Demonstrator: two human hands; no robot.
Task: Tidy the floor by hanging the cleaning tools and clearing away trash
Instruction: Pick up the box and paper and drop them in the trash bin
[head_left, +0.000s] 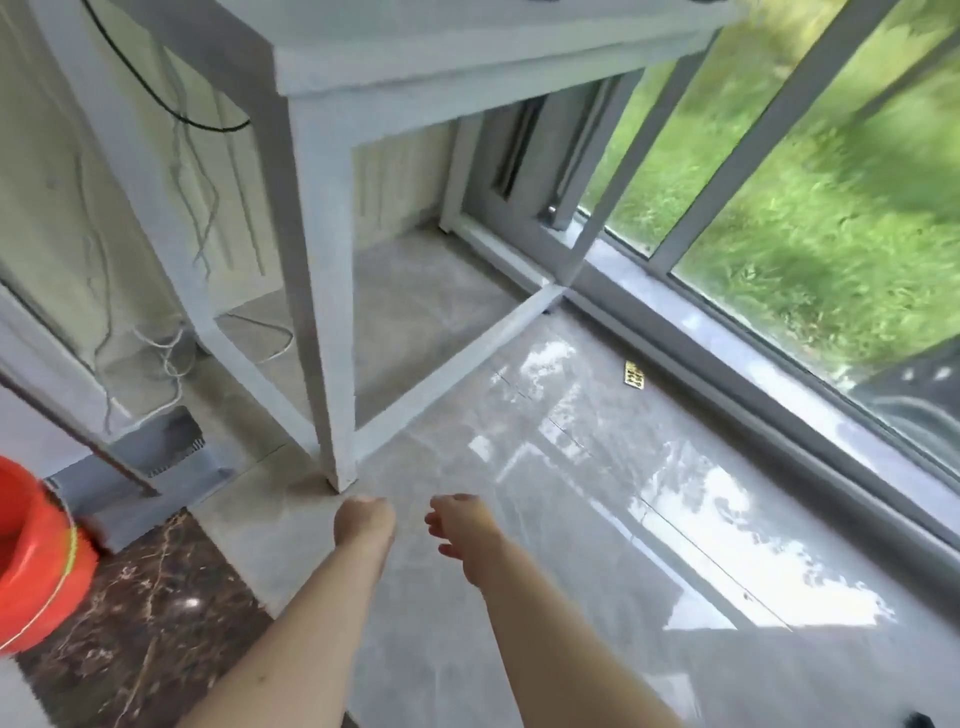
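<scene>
Glossy grey tile floor (597, 519) filled most of the view, with glare from the sliding glass door (779, 208) on the right. A white frame table (332, 260) stood upper centre, its top cut off by the frame edge; loose cables (171, 358) lay behind it, blurred. An orange bucket (36, 561) sat at the left edge, partly cut off. Both bare arms reached forward. Left hand (363, 522): fingers curled under and out of sight, holding nothing visible. Right hand (462, 530): fingers loosely bent, empty. A small yellow scrap (634, 374) (trash, likely a wrapper) lay flat on the floor near the door track, well apart from both hands, long axis running away from the camera; its print was too blurred to read.
</scene>
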